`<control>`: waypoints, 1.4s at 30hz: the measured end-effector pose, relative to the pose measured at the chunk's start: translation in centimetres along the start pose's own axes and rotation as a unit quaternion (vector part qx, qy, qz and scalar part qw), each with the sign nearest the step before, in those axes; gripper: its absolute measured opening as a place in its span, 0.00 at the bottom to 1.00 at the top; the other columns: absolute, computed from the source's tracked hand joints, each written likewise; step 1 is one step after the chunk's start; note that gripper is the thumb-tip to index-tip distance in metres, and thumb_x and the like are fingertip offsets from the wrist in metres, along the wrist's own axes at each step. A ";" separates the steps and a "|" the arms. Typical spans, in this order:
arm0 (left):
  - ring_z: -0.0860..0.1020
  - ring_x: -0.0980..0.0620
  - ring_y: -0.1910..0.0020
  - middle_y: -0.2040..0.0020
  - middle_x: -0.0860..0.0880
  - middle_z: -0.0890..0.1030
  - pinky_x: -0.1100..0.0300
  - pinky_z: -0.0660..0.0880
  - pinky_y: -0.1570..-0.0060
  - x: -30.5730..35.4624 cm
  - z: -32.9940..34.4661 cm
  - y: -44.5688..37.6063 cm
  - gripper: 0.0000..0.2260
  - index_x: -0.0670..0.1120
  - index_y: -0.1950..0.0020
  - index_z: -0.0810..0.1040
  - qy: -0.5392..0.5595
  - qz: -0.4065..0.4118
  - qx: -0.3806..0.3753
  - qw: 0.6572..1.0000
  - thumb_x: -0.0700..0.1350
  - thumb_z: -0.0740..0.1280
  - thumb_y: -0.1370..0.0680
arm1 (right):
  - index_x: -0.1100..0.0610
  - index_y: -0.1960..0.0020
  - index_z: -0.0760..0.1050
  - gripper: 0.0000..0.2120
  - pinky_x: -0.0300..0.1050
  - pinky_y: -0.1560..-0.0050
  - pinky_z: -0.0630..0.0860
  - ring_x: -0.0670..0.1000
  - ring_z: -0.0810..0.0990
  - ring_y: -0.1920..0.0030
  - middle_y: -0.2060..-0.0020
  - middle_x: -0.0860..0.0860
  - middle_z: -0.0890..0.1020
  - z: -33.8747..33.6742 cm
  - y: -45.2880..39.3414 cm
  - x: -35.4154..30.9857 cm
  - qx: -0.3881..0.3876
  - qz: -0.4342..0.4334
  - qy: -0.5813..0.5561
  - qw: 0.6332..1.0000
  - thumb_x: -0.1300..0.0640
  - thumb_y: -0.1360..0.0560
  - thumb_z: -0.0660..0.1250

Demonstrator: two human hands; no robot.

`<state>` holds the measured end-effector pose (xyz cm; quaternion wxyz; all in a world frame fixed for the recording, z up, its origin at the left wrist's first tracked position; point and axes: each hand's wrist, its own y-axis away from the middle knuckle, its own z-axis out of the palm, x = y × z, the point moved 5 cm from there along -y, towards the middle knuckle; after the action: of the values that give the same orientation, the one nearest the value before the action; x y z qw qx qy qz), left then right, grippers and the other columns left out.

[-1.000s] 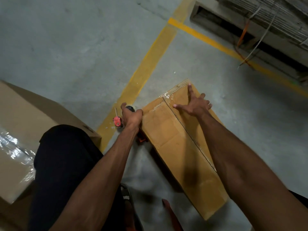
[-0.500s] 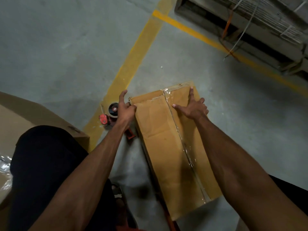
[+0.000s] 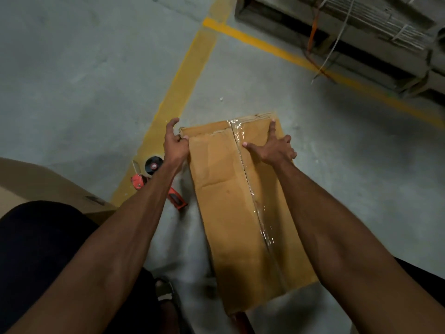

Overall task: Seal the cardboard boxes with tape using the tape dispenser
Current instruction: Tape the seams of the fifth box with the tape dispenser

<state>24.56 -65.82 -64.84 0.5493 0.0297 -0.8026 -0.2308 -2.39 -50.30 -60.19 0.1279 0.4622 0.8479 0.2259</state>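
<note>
A long brown cardboard box lies on the concrete floor in front of me. A strip of clear tape runs along its centre seam. My left hand grips the box's far left corner, thumb raised. My right hand presses flat on the box top beside the tape, fingers spread. The red and black tape dispenser lies on the floor left of the box, partly hidden under my left forearm, and neither hand holds it.
A larger cardboard box stands at the left beside my knee in dark trousers. Yellow floor lines cross beyond the box. A pallet of flat cardboard with loose straps sits at the top right.
My left hand has let go of the tape dispenser, which now lies on the floor, and has moved to the box's far left corner. The box has turned straighter towards me.
</note>
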 end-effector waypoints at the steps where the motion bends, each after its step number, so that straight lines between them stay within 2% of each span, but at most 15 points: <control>1: 0.71 0.49 0.68 0.67 0.44 0.72 0.55 0.67 0.65 0.5 0.3 -1.0 0.24 0.57 0.29 0.69 -0.023 0.009 -0.007 1.000 0.38 0.61 0.22 | 0.40 0.18 0.34 0.61 0.66 0.36 0.69 0.69 0.72 0.33 0.28 0.66 0.64 -0.2 -0.1 0.2 -0.005 0.001 -0.011 1.000 0.14 0.38 0.58; 3: 0.76 0.44 0.64 0.61 0.41 0.78 0.55 0.71 0.62 1.9 0.7 -2.3 0.21 0.51 0.29 0.72 -0.081 0.029 -0.021 0.996 0.38 0.60 0.22 | 0.41 0.18 0.34 0.61 0.65 0.37 0.71 0.67 0.72 0.33 0.29 0.65 0.64 -0.2 0.2 0.5 -0.012 0.001 -0.031 0.999 0.16 0.37 0.60; 6: 0.80 0.37 0.48 0.45 0.36 0.81 0.51 0.75 0.52 3.3 0.8 -3.0 0.18 0.45 0.32 0.76 -0.175 0.065 -0.029 0.982 0.36 0.59 0.21 | 0.42 0.18 0.34 0.60 0.64 0.38 0.73 0.65 0.73 0.35 0.31 0.64 0.65 0.8 1.7 0.7 -0.011 0.009 -0.048 0.999 0.17 0.35 0.60; 10: 0.77 0.37 0.40 0.41 0.38 0.81 0.52 0.71 0.41 4.3 0.7 -2.4 0.18 0.42 0.34 0.76 -0.241 0.086 -0.051 0.965 0.36 0.59 0.22 | 0.44 0.19 0.30 0.59 0.62 0.42 0.75 0.64 0.75 0.39 0.34 0.64 0.66 2.2 3.8 1.2 -0.001 0.030 -0.047 0.998 0.17 0.33 0.57; 13: 0.75 0.33 0.38 0.38 0.36 0.79 0.50 0.69 0.37 3.5 1.1 -1.9 0.23 0.44 0.26 0.69 -0.298 0.084 -0.099 0.946 0.38 0.57 0.22 | 0.45 0.19 0.30 0.58 0.63 0.43 0.75 0.66 0.76 0.40 0.32 0.66 0.66 3.0 4.8 1.6 0.003 0.043 -0.048 0.998 0.17 0.33 0.56; 16: 0.66 0.28 0.32 0.28 0.31 0.67 0.37 0.62 0.31 2.8 2.0 -0.1 0.35 0.45 0.19 0.53 -0.468 0.088 -0.068 0.877 0.39 0.63 0.25 | 0.47 0.18 0.33 0.54 0.71 0.34 0.68 0.74 0.68 0.31 0.25 0.68 0.58 3.8 5.9 0.9 0.022 0.069 -0.033 0.997 0.20 0.29 0.54; 19: 0.64 0.31 0.31 0.27 0.30 0.62 0.36 0.61 0.30 4.2 3.7 3.9 0.40 0.41 0.22 0.56 -0.538 0.192 -0.021 0.820 0.35 0.68 0.31 | 0.51 0.17 0.47 0.42 0.72 0.28 0.59 0.74 0.54 0.23 0.20 0.64 0.54 4.5 7.3 -1.3 0.077 0.007 0.005 0.997 0.34 0.21 0.61; 21: 0.69 0.38 0.38 0.34 0.35 0.70 0.46 0.69 0.38 4.5 4.6 6.3 0.36 0.39 0.26 0.64 -0.513 0.257 -0.028 0.818 0.31 0.69 0.34 | 0.52 0.21 0.59 0.34 0.68 0.29 0.65 0.70 0.61 0.24 0.23 0.59 0.64 4.7 8.5 -2.8 0.117 -0.088 0.022 0.989 0.48 0.22 0.69; 23: 0.72 0.42 0.46 0.41 0.39 0.73 0.51 0.72 0.47 3.9 5.1 7.9 0.25 0.39 0.34 0.70 -0.481 0.274 -0.051 0.831 0.30 0.67 0.30 | 0.54 0.30 0.71 0.28 0.61 0.39 0.76 0.62 0.74 0.34 0.35 0.55 0.75 5.0 10.0 -3.3 0.129 -0.169 0.052 0.976 0.58 0.28 0.75; 25: 0.73 0.44 0.50 0.45 0.41 0.75 0.53 0.72 0.51 2.7 5.6 9.4 0.14 0.40 0.39 0.74 -0.445 0.266 -0.090 0.851 0.32 0.63 0.24 | 0.56 0.38 0.78 0.21 0.56 0.50 0.79 0.57 0.78 0.44 0.45 0.54 0.80 5.9 11.9 -3.0 0.121 -0.206 0.037 0.970 0.61 0.30 0.75; 27: 0.72 0.46 0.52 0.47 0.43 0.76 0.53 0.70 0.53 1.5 6.2 11.1 0.07 0.42 0.43 0.75 -0.418 0.271 -0.126 0.858 0.37 0.61 0.20 | 0.56 0.43 0.80 0.13 0.54 0.53 0.79 0.56 0.79 0.47 0.50 0.53 0.82 6.7 13.7 -2.4 0.122 -0.214 0.009 0.969 0.61 0.27 0.72; 30: 0.73 0.45 0.50 0.48 0.42 0.76 0.51 0.71 0.50 0.4 7.6 12.9 0.07 0.41 0.44 0.77 -0.407 0.294 -0.188 0.844 0.40 0.61 0.18 | 0.56 0.43 0.81 0.13 0.56 0.43 0.76 0.57 0.79 0.44 0.49 0.53 0.82 7.0 14.1 -2.3 0.126 -0.216 0.001 0.968 0.61 0.27 0.70; 34: 0.73 0.43 0.49 0.48 0.41 0.76 0.52 0.69 0.49 1.9 8.8 11.2 0.07 0.40 0.43 0.76 -0.381 0.272 -0.197 0.861 0.39 0.61 0.18 | 0.52 0.41 0.81 0.14 0.62 0.26 0.60 0.56 0.71 0.29 0.41 0.50 0.82 5.2 10.0 -3.4 0.111 -0.211 0.022 0.971 0.57 0.27 0.74; 37: 0.73 0.44 0.49 0.47 0.41 0.75 0.53 0.70 0.49 2.3 8.9 9.8 0.07 0.41 0.43 0.76 -0.379 0.246 -0.200 0.870 0.38 0.61 0.19 | 0.50 0.45 0.82 0.10 0.63 0.26 0.60 0.56 0.68 0.26 0.41 0.49 0.82 4.5 7.3 -4.2 0.111 -0.222 0.007 0.969 0.58 0.26 0.73; 42: 0.73 0.46 0.49 0.46 0.42 0.76 0.56 0.69 0.50 1.5 8.1 9.7 0.09 0.40 0.41 0.74 -0.363 0.242 -0.200 0.877 0.37 0.64 0.21 | 0.53 0.46 0.82 0.07 0.54 0.37 0.69 0.53 0.75 0.38 0.47 0.50 0.82 4.4 7.6 -3.6 0.164 -0.236 -0.074 0.955 0.61 0.22 0.68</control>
<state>18.72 -54.94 -61.94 0.2528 -0.3617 -0.8643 -0.2415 6.94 -48.58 -60.21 0.1620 0.2793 0.9463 0.0123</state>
